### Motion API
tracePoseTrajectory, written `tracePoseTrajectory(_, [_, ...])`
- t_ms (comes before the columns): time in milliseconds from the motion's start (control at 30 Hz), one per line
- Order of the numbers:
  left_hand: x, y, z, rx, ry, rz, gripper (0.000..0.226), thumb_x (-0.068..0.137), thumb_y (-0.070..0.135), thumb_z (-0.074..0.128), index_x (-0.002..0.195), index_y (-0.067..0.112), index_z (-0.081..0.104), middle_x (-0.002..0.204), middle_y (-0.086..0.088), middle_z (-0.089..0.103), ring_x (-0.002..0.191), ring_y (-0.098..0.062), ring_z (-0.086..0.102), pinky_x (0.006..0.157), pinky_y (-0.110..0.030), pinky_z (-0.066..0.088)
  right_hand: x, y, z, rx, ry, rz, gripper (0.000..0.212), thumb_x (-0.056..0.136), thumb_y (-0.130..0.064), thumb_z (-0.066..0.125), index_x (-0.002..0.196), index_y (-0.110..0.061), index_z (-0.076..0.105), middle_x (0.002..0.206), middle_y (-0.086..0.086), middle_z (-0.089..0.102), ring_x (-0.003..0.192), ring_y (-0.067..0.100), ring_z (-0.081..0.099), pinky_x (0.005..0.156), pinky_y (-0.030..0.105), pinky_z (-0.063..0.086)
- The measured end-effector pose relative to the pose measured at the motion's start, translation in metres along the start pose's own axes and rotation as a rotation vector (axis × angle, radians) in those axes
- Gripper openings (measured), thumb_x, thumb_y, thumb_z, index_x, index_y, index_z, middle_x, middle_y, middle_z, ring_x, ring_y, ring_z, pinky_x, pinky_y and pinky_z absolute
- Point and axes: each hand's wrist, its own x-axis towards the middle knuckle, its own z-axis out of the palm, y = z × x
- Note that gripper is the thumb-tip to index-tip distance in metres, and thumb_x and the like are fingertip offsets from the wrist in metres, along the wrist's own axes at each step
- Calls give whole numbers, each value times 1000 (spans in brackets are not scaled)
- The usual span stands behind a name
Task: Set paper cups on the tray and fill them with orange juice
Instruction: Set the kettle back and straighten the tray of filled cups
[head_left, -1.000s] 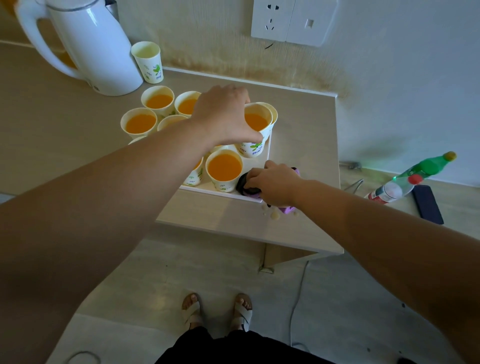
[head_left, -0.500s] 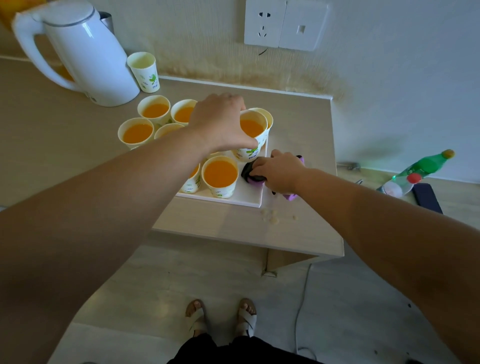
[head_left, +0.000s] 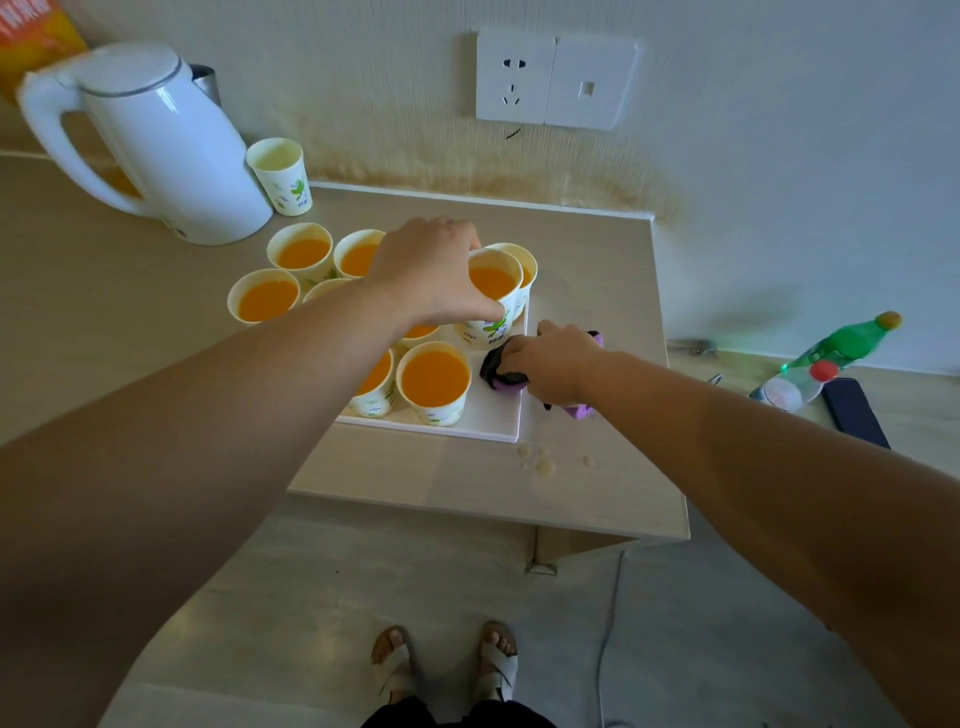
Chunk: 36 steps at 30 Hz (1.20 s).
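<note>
Several paper cups of orange juice stand on a white tray (head_left: 488, 421) on the beige counter. My left hand (head_left: 431, 270) grips one filled cup (head_left: 491, 306) by its rim and side at the tray's back right, lifted a little. Behind it another cup (head_left: 524, 260) peeks out. A full cup (head_left: 435, 382) stands at the tray's front. My right hand (head_left: 556, 364) presses a purple and black cloth (head_left: 501, 366) onto the tray's right edge. An unfilled cup (head_left: 280, 174) stands off the tray beside the kettle.
A white kettle (head_left: 156, 145) stands at the back left, an orange carton (head_left: 36, 41) behind it. Small drops of spilled liquid (head_left: 543, 462) lie on the counter near the tray's front right corner. A green bottle (head_left: 831, 358) and a dark phone (head_left: 854, 413) lie on the right.
My right hand has slid the cloth from the counter up and left onto the tray's right edge, uncovering the drops. My left hand keeps its hold on the cup.
</note>
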Motion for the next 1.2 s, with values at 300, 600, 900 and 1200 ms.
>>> tracePoseTrajectory(300, [2,-4,3,-29,6,1,61,65,45,77,116,18,59,112,-2,59,104,-24,53,80,-33,44,-4,1,5,-14,17,-28,58,91,-9,44,142,-34,36,137,-11,43,95,23,38,73,35,44])
tracePoseTrajectory(600, [0,-9,13,-22,-34,20,64,65,47,77,117,17,58,109,-2,59,97,-23,52,74,-33,45,-46,0,-20,470,-147,-147,40,96,-13,44,133,-26,52,125,-3,54,104,17,50,88,27,40])
tracePoseTrajectory(900, [5,-3,30,56,-88,34,57,63,56,75,103,20,57,92,2,60,82,-19,56,63,-30,45,-62,34,-28,772,-22,88,37,92,-7,48,125,-23,57,107,-1,57,76,5,47,63,19,34])
tracePoseTrajectory(1200, [12,0,48,197,-176,65,58,70,56,72,109,16,56,109,-5,59,101,-26,53,76,-37,49,-62,35,-27,949,57,188,38,89,-7,49,122,-23,60,108,0,60,82,12,50,64,20,37])
